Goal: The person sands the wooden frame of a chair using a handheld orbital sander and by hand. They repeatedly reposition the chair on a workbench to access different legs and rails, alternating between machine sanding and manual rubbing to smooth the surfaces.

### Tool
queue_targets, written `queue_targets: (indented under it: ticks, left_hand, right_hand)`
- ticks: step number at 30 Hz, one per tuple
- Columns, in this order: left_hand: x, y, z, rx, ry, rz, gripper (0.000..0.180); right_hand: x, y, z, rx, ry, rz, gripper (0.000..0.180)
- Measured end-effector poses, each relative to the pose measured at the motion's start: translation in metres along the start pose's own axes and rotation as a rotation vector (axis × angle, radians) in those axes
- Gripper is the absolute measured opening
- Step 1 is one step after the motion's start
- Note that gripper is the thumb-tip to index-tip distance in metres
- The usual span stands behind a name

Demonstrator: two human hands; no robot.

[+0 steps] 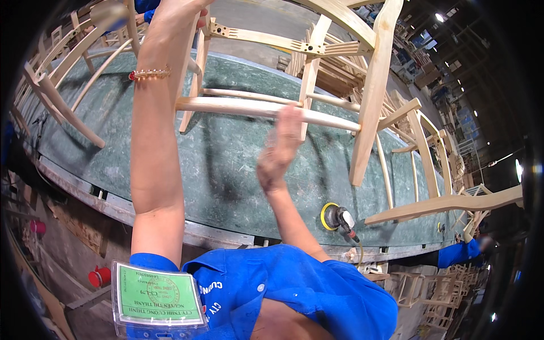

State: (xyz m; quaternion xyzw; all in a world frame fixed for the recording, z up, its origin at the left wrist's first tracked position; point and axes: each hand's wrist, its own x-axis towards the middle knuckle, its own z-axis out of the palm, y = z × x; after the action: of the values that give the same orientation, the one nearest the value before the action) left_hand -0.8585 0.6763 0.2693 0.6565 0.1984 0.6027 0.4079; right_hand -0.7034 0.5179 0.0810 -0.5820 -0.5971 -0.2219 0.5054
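A pale unfinished wooden chair frame (374,85) stands on the green-topped workbench (226,164), its upper part cut off by the top edge of the view. My left arm reaches up along the frame's left leg. My left hand (184,10) is closed around the frame near the top edge, with fingertips showing beside the wood. Blurred by motion, my right hand (281,141) is raised with its fingers stretched out. Its fingertips overlap the near round rung (238,106); whether they press on it I cannot tell.
A yellow-rimmed disc sander (336,217) lies near the bench's front edge, its hose running off the bench. More wooden chair frames stand left (62,102) and right (436,153). A co-worker's blue sleeve (458,253) shows at far right. Stacked wooden parts (334,73) lie beyond the bench.
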Motion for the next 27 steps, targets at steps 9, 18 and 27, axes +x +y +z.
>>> queue_targets:
  ticks: [9, 18, 27]
  left_hand:
    - [0.000, -0.014, -0.007, -0.021, 0.060, 0.001, 0.044]
    - [0.023, -0.026, -0.023, 0.346, 0.062, -0.196, 0.045]
    - [0.023, -0.010, -0.013, 0.368, 0.145, -0.268, 0.049]
  right_hand:
    - [0.025, -0.013, -0.032, 0.385, -0.045, 0.062, 0.049]
    - [0.025, -0.046, -0.009, 0.140, -0.198, -0.134, 0.042]
    - [0.034, 0.001, -0.042, -0.183, -0.049, 0.066, 0.040]
